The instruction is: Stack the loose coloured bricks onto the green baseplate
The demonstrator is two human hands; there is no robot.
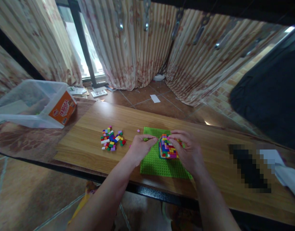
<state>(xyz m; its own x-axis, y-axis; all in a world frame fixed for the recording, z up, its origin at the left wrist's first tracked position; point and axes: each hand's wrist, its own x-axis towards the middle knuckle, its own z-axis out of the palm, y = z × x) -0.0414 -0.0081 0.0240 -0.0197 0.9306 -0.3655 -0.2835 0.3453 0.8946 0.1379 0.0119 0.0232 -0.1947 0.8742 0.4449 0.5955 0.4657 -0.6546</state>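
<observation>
A block of many-coloured toy building bricks stands on a green studded baseplate. My left hand is over the plate's left part, closed around a small lime-green brick; its thumb and finger point at the block's left side. From the right, my right hand reaches over the block and hides its right part. Its thumb and forefinger pinch a small pink brick at the block's top. Whether that brick touches the ones below cannot be made out.
Loose bricks lie in a pile on the wooden tabletop, left of the plate. A single pink brick sits nearer the plate. A clear plastic bin stands far left. White cloth or paper lies at the right.
</observation>
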